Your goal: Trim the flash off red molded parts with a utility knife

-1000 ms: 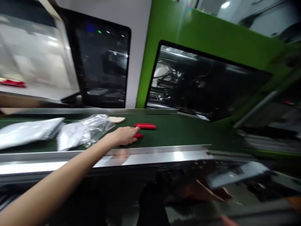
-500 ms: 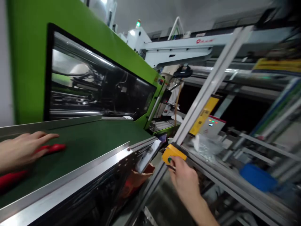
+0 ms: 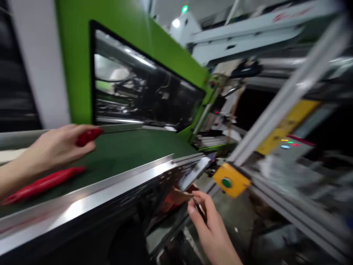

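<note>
Red parts: two; one in left hand (image 3: pixel 59 147), one (image 3: pixel 44 183) on belt (image 3: pixel 129 151).

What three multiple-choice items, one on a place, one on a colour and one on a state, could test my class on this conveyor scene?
1. Where does the long red piece that is not held lie?
A. on the green belt
B. on the floor
C. on the yellow box

2. What colour is the round button on the yellow box?
A. red
B. green
C. white

3. What is the left hand doing?
A. lying flat and empty
B. gripping a red piece
C. pressing the button

Answers:
1 A, it rests on the green belt beside the metal rail.
2 B, a green disc shows on the box face.
3 B, its fingers close round a red piece, while the right hand hangs below the box.
</note>
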`<state>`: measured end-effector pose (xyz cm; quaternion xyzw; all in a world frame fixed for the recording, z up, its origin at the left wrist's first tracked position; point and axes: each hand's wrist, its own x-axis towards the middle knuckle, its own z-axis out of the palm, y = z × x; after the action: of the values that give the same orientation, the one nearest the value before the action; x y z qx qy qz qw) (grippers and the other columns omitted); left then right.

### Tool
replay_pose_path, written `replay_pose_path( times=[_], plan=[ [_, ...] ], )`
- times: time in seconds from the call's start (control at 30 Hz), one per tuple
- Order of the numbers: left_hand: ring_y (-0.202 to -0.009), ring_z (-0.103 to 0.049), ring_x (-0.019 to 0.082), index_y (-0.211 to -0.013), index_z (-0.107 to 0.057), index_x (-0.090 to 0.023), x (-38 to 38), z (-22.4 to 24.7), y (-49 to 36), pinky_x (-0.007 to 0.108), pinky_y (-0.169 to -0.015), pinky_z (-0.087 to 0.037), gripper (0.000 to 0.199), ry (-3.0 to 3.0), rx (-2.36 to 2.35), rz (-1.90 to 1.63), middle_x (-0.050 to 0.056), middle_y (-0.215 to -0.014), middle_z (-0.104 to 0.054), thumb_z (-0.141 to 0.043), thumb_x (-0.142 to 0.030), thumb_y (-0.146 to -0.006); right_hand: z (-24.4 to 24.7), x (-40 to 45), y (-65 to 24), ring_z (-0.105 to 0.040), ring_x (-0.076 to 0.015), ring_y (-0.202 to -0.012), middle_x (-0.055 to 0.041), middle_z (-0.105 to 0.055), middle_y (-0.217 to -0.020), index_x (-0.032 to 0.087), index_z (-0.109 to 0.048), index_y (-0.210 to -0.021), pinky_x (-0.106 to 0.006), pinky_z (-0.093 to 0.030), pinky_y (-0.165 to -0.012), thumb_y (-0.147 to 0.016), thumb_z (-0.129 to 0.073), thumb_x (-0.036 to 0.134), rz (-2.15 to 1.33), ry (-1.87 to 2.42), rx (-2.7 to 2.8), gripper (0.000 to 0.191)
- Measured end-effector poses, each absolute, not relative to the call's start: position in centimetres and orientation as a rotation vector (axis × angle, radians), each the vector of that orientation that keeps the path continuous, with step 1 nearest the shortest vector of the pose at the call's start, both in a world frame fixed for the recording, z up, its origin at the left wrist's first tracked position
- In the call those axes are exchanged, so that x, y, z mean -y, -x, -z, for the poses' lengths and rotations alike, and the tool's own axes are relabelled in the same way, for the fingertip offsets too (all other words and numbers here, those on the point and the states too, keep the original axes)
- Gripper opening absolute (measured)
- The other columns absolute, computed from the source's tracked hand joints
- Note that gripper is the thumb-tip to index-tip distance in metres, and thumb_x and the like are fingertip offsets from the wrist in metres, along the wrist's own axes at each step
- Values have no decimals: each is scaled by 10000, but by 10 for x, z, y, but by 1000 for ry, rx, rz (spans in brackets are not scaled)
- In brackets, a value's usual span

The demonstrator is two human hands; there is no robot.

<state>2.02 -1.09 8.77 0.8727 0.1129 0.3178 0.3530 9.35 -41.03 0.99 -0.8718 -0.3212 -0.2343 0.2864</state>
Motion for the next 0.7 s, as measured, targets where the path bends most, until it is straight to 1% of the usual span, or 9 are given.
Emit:
replay_pose_path(
  times=[0.03,0.07,0.13,0.2,0.27,0.37,0.43,0.6,0.7],
  plan=[
    [-889,-562,175,-1165,-638,-90,24,-94,-1,424,-936,-359,478,-2196,-408,-804,-53,-856,-623,-612,-424,-824,-3,401,-85,-718,-103,-881,-16,-721,-994,211,-518,-1224,-133,-558,-714,-1012,-423,334,486,2278,923,262],
    [-855,-566,151,-1189,-612,-114,40,-96,18,381,-884,-399,471,-2035,-426,-799,-40,-920,-645,-625,-406,-820,4,392,-77,-710,-96,-937,-12,-720,-1038,225,-531,-1217,-121,-553,-751,-1016,-412,313,357,2220,981,249],
    [-688,-573,117,-1234,-539,-178,78,-87,56,295,-699,-469,484,-1606,-308,-658,4,-987,-679,-657,-300,-780,13,375,-62,-701,-90,-978,3,-714,-1093,253,-568,-1198,-106,-542,-793,-1008,-435,284,175,2099,1090,234],
    [-596,-534,115,-1161,-542,-190,119,-61,92,244,-536,-455,382,-1178,-315,-483,62,-968,-683,-608,-283,-796,18,359,-51,-705,-99,-963,1,-710,-1112,262,-593,-1201,-114,-548,-801,-988,-480,262,95,1989,1207,241],
    [-571,-496,97,-1026,-563,-192,158,-28,122,196,-472,-412,252,-838,-444,-365,46,-890,-650,-599,-230,-780,18,344,-42,-701,-111,-964,-17,-698,-1137,250,-595,-1228,-137,-559,-815,-969,-500,216,101,1886,1364,278],
    [-531,-435,60,-954,-556,-186,201,10,153,153,-438,-338,183,-534,-538,-380,29,-856,-606,-551,-190,-772,14,323,-29,-647,-129,-1071,-55,-662,-1185,196,-586,-1255,-195,-534,-918,-929,-508,99,163,1691,1630,349],
    [-542,-439,59,-956,-562,-176,220,21,164,154,-442,-335,176,-467,-577,-445,37,-885,-602,-546,-191,-780,10,312,-20,-604,-138,-1116,-73,-647,-1186,154,-586,-1250,-233,-498,-968,-900,-492,23,176,1555,1776,385],
    [-573,-461,82,-979,-571,-154,242,20,176,182,-471,-369,191,-327,-654,-540,61,-882,-608,-495,-279,-857,7,301,4,-569,-177,-1118,-94,-628,-1193,112,-579,-1256,-336,-461,-982,-864,-497,-37,36,1463,1911,427],
    [-588,-478,90,-974,-570,-150,247,20,183,187,-489,-379,178,-319,-706,-565,65,-874,-618,-472,-252,-866,11,303,14,-577,-187,-1095,-97,-628,-1171,110,-606,-1205,-351,-467,-953,-856,-511,-33,4,1448,1918,390]
  ],
)
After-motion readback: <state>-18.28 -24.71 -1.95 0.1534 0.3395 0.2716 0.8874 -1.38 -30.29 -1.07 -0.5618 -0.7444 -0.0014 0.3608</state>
